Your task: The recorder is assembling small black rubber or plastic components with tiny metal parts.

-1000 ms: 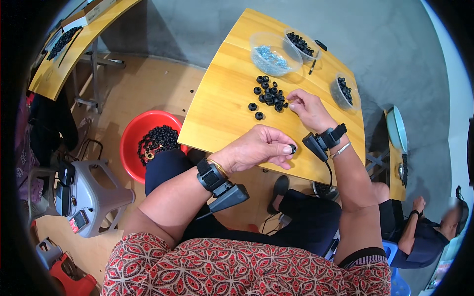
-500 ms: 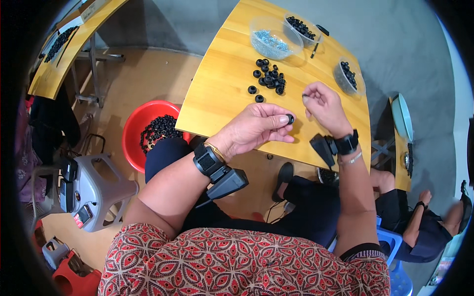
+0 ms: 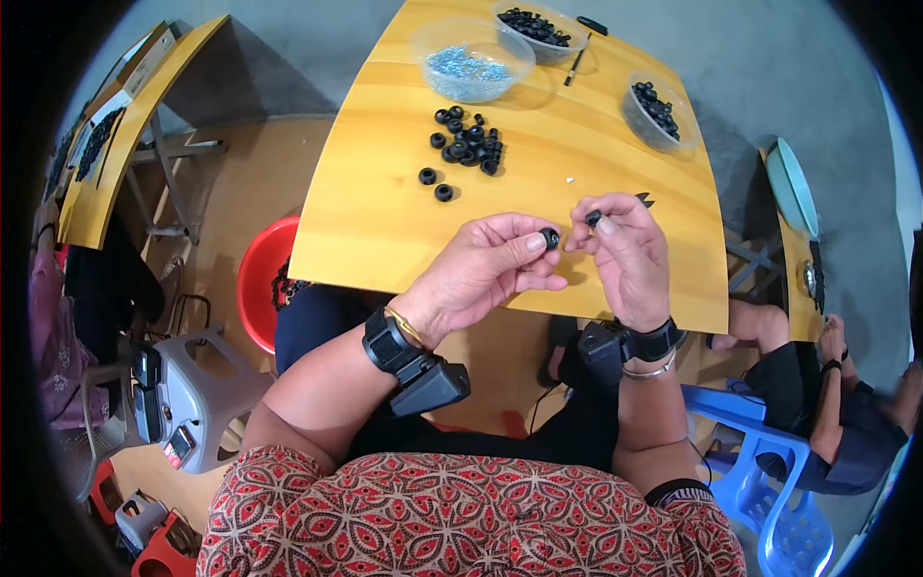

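Above the near edge of the wooden table (image 3: 356, 207), my left hand (image 3: 481, 264) pinches a round black part with a hole (image 3: 549, 238) between thumb and forefinger. My right hand (image 3: 630, 260), just to its right, grips a small black cylindrical piece (image 3: 592, 218) with thumb and fingertips. The two pieces are apart, a short gap between them. Beyond my left hand lies a loose pile of black parts (image 3: 468, 144), some round with holes, some small and cylindrical. The dark tips of a tool (image 3: 645, 199) show behind my right hand, its other end hidden.
Clear bowls stand farther back: one with bluish bits (image 3: 421, 79), one with black pieces (image 3: 581, 40), another (image 3: 681, 108) at right. A pen (image 3: 576, 66) lies between. A red basin (image 3: 252, 298), grey stool (image 3: 212, 409) and blue chair (image 3: 798, 534) flank me. Another person (image 3: 827, 423) sits right.
My right hand has come closer to my left, its small black piece now plainly seen. The left keeps its round part. The whole view has shifted, so the table appears farther left.
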`<state>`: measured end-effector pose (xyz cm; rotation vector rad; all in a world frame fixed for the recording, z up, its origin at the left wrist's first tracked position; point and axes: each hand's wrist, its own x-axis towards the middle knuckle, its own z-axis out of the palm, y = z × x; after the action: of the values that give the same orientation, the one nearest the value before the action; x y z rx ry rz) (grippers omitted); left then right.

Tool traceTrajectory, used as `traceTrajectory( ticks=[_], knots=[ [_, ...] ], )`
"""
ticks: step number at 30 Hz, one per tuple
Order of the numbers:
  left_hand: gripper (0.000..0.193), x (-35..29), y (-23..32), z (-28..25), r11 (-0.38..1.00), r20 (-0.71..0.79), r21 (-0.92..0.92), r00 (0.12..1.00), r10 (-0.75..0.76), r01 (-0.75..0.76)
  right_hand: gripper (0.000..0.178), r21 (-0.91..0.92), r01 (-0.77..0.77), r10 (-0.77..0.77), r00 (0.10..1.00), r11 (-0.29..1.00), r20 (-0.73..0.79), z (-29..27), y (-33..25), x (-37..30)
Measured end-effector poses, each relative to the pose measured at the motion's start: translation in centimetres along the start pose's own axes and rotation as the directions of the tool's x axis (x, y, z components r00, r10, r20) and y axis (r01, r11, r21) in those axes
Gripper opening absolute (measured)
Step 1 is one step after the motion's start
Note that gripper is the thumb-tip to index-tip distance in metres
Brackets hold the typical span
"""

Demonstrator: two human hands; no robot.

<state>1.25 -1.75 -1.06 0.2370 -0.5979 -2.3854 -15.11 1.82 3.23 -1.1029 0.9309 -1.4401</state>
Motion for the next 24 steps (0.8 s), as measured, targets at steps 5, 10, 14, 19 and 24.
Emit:
traceTrajectory(
  ticks=[5, 10, 14, 19, 24],
  knots=[
    [0.018, 1.1, -0.8, 0.3, 0.998, -0.058, -0.007, 0.997, 0.058, -0.059, 0.015, 0.214, -0.086, 0.071, 0.995, 0.973, 0.077, -1.4, 0.5, 0.0],
    [0.016, 1.5, -0.9, 0.3, 0.996, -0.042, 0.044, 0.996, 0.084, -0.082, 0.014, 0.153, -0.123, 0.117, 0.992, 0.981, 0.049, -1.6, 0.7, -0.3],
    [0.017, 1.5, -0.9, 0.5, 0.994, -0.048, 0.066, 0.995, 0.093, -0.089, 0.015, 0.064, -0.115, 0.114, 0.993, 0.991, 0.023, -1.6, 0.8, -0.3],
    [0.019, 1.3, -0.9, 0.6, 0.992, -0.053, 0.082, 0.993, 0.103, -0.098, 0.015, -0.041, -0.132, 0.134, 0.989, 0.99, 0.057, -1.3, 0.7, -0.3],
    [0.019, 1.2, -0.7, 0.9, 0.989, -0.012, 0.093, 0.993, 0.114, -0.113, 0.013, -0.15, -0.124, 0.137, 0.987, 0.981, 0.078, -1.2, 0.3, -0.1]
  ],
)
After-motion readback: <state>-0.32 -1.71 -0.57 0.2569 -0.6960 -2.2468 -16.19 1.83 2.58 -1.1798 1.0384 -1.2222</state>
